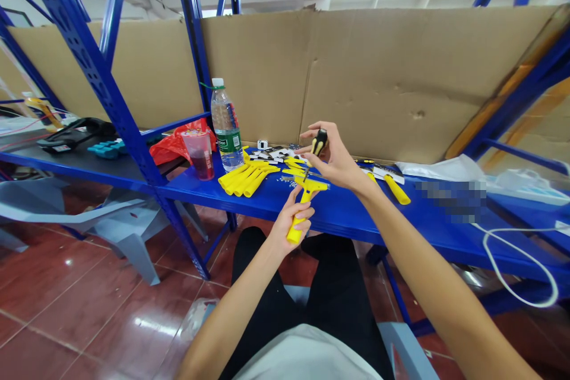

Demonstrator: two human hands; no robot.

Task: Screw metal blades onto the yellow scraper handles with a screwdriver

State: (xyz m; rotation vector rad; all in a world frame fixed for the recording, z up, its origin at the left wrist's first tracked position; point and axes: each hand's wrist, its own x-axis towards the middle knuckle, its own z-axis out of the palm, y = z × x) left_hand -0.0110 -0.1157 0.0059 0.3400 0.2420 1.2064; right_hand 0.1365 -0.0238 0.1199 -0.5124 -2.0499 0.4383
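Observation:
My left hand is wrapped round the handle of a yellow plastic scraper, whose wide head points up and away from me. Above it, my right hand grips a screwdriver by its black and yellow handle. The screwdriver's shaft points down at the scraper's head; I cannot tell whether its tip touches a screw. Several yellow scraper handles lie in a row on the blue table, left of my hands. Tiny screws and flat black and white pieces are scattered behind my left hand.
A water bottle and a plastic cup of dark drink stand at the left. Another yellow scraper lies on the right, near a white cable. Cardboard walls off the back, and blue posts rise at the left.

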